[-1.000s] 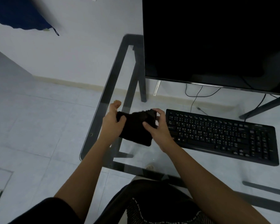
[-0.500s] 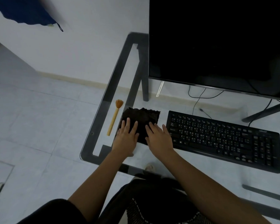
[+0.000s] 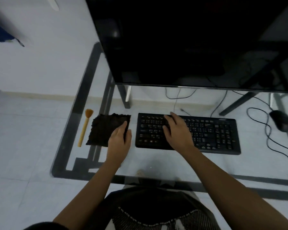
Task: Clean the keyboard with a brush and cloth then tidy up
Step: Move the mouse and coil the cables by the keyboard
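the worktop (image 3: 156, 165) is clear glass with a dark frame band along its edges. a black keyboard (image 3: 211, 135), flat and rectangular with small pale legends, lies at its middle, in front of a large dark glossy monitor (image 3: 181, 39). left of the keyboard, just beside it, a dark cloth (image 3: 105, 128) lies spread flat, roughly square, rough and nubbly with ragged edges. left again, close to the cloth's edge, lies a brush (image 3: 85, 128) with a slim pale wooden handle and an orange fan of bristles pointing away. a black mouse (image 3: 280, 122), rounded, sits far right with its thin cable looping over the glass.

the left hand (image 3: 119, 141) lies palm down, fingers loosely out on the cloth's near right corner, gripping nothing. the right hand (image 3: 176, 130) rests palm down on the keyboard's left half, fingers spread over the keys, holding nothing. the hands are apart.
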